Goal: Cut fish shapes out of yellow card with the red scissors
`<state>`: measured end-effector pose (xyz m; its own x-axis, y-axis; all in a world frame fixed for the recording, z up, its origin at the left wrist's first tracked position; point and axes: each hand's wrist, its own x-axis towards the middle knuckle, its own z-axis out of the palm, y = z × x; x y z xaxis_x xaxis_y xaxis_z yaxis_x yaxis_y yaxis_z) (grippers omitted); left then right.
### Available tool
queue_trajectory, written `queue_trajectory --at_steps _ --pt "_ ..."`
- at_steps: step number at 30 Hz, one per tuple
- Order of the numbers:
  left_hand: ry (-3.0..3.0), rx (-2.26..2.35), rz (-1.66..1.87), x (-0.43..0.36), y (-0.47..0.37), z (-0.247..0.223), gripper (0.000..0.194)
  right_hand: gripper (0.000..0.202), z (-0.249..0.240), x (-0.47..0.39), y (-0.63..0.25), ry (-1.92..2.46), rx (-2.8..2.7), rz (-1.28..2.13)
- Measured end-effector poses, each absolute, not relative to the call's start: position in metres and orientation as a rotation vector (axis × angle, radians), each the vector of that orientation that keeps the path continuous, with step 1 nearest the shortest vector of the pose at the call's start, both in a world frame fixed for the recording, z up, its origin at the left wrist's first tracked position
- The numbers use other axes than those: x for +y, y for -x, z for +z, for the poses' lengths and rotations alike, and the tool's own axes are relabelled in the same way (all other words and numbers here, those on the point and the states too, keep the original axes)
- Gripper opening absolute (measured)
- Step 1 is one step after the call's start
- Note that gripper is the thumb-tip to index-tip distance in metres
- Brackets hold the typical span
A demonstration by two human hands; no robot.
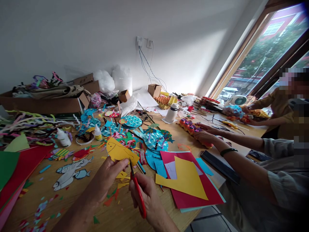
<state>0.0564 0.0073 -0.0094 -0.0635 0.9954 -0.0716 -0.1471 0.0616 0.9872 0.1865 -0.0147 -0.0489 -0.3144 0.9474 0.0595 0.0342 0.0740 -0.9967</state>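
A piece of yellow paper (116,150) with a fish drawn on it is pinched in my left hand (116,167), thumb on top. My right hand (145,191) is closed around red-handled scissors (140,200), whose dark blades meet the paper's right part. Yellow, orange and green scraps (116,193) lie on the table below my hands. Left of them rest paper fish in grey and blue (70,174). To the right, an L-shaped yellow sheet (187,177) overlaps a red sheet (178,201).
White glue bottles (63,138), blue woven paper fish (154,140) and a white flask (172,113) stand or lie beyond my hands. At right, a person's hands (205,133) touch a painted egg carton (189,127); another person is farther back. A dark long case (219,166) lies near them.
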Motion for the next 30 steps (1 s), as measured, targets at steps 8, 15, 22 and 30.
queue_trajectory --at_steps 8,15,22,30 --pt "-1.034 1.135 1.269 0.011 -0.05 -0.009 0.017 0.029 -0.052 -0.01 -0.193 1.015 -1.563 1.362" --pt "-1.46 1.28 1.215 0.019 -0.012 0.012 0.022 0.032 -0.05 -0.002 -0.216 1.095 -1.966 1.21" --pt "-1.92 1.336 0.869 0.019 -0.013 0.006 0.017 0.034 -0.044 0.004 -0.227 1.093 -2.101 1.172" --pt "-1.655 1.172 0.872 0.021 -0.026 -0.002 0.012 0.042 -0.051 0.002 -0.22 0.955 -1.724 1.51"
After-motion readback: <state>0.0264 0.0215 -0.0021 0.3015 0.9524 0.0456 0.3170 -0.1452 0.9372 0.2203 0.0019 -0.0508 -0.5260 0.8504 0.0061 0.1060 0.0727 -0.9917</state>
